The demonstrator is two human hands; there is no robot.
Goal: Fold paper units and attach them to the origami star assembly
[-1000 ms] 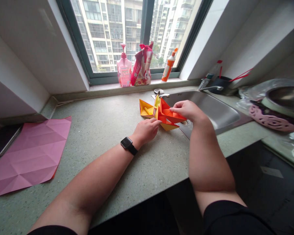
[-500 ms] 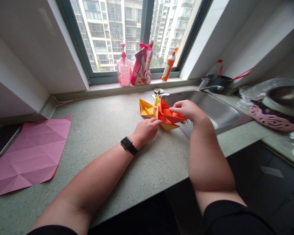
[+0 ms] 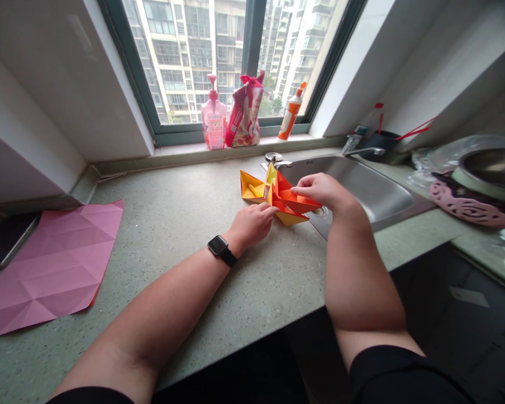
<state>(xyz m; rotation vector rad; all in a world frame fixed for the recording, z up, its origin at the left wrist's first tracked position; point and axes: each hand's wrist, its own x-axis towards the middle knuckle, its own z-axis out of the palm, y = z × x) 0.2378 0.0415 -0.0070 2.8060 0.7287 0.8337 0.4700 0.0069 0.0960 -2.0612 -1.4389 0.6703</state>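
A folded origami piece (image 3: 294,205) in orange and yellow paper, with several pointed flaps, is held up beside the sink's near left corner. My left hand (image 3: 252,224), with a black watch (image 3: 217,246) on its wrist, grips the piece's lower front edge between closed fingers. On the other side, my right hand (image 3: 320,189) pinches the orange flap with thumb and forefinger. The yellow flaps spread to the left and back, away from both hands. Part of the orange paper is hidden behind the right fingers.
Creased pink paper (image 3: 63,264) lies at the left, partly over a dark phone-like object (image 3: 6,241). A steel sink (image 3: 387,193) adjoins the speckled counter (image 3: 177,196). Bottles and a pink bag (image 3: 246,112) line the sill. A bowl (image 3: 494,171) stands at the right.
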